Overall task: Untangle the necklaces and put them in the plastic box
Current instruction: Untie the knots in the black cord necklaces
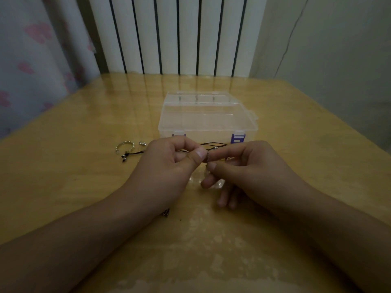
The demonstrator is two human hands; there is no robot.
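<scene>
Clear plastic box with purple latches [208, 121], lid down, on glossy yellow wooden table [296, 144], nothing visible inside. Just in front, thin black cord necklaces with small silver fittings [211, 144], strung out between both hands. Left hand [171, 163] curled, thumb and forefinger pinching a strand. Right hand [243, 168] pinching a small silver piece right beside the left thumb, lower fingers loosely bent. Off to the left, silver twisted ring [124, 147], small silver bead [142, 143], loose cord end. Untangling under way; boxing not yet begun, lid probably to open first.
</scene>
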